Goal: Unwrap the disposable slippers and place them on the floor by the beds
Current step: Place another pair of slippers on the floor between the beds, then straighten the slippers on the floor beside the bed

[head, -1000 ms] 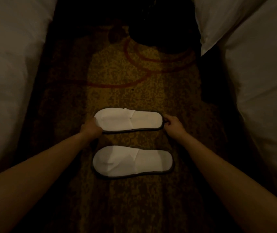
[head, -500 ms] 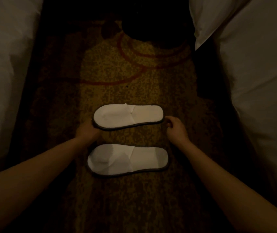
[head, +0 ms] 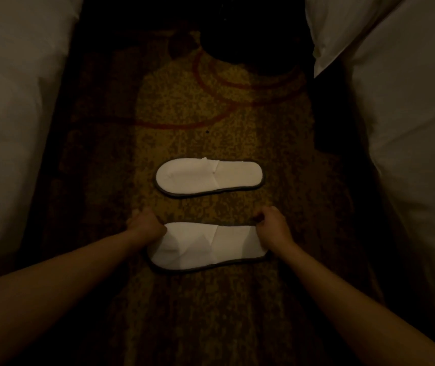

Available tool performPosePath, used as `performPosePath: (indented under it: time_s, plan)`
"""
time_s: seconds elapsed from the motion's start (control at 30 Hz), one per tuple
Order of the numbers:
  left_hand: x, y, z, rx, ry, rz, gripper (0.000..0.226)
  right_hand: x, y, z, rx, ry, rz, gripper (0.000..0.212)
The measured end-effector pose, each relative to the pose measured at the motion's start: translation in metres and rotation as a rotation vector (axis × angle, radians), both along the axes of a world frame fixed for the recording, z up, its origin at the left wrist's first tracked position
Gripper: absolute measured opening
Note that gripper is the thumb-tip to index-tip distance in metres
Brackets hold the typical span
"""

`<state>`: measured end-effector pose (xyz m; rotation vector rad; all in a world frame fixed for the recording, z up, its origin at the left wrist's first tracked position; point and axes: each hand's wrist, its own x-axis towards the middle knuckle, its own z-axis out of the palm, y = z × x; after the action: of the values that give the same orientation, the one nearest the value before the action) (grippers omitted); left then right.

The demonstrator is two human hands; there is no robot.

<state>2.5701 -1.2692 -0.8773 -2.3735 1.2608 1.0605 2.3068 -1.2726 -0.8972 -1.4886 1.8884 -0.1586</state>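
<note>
Disposable slippers, two flat white fabric ones with dark piping round the sole, lie unwrapped on the carpet, and I have both hands on the nearer slipper (head: 208, 245). My left hand (head: 146, 227) is curled over its toe end, fingers closed on the rim at the far-left corner; my right hand (head: 273, 229) is curled the same way on its heel end. Both grips look closed on the slipper's edge, though the fingertips are tucked under and I can't see exactly how much material they pinch.

That near slipper runs left to right across my view, its long axis crosswise to the aisle, closed toe cover pointing left and open heel to the right. Its near edge bows slightly toward me. Whether it rests fully on the floor I can't tell.

Beyond it, apart from my hands, the far slipper (head: 208, 178) lies flat on the carpet, parallel to the first, toe likewise left and heel right, with a strip of carpet between the two.

Both sit on the mottled yellow-brown patterned carpet (head: 211, 313), marked with red curved lines, between the white bedding of the left bed (head: 13, 128) and the white bedding of the right bed (head: 409, 141).
</note>
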Motion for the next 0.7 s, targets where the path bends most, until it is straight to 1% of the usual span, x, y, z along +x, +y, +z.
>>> performPosePath:
  time_s: [0.1,0.23,0.33,0.4,0.5,0.63,0.7]
  plan:
    - [-0.001,-0.002,0.000,0.002,0.007,-0.031,0.066,0.001,0.001,-0.002,-0.001,0.024,0.014,0.024]
    - [0.001,-0.012,0.016,-0.015,-0.012,-0.172,0.053,0.002,0.000,0.010,0.011,0.075,0.076,0.022]
    - [0.001,-0.017,0.047,-0.063,-0.041,-0.229,0.057,0.005,-0.004,0.040,0.037,0.167,0.156,0.031]
    - [-0.004,-0.013,0.080,-0.145,-0.065,-0.268,0.053,0.008,-0.006,0.076,0.051,0.200,0.196,0.040]
    - [-0.015,-0.009,0.144,-0.248,-0.084,-0.422,0.052,0.010,-0.009,0.144,0.045,0.232,0.233,0.053]
    - [-0.031,-0.010,0.246,-0.301,-0.085,-0.633,0.057,0.006,-0.007,0.247,0.068,0.288,0.303,0.066]
    - [-0.040,-0.010,0.306,-0.343,-0.059,-0.691,0.058,0.000,-0.004,0.302,0.058,0.294,0.296,0.070]
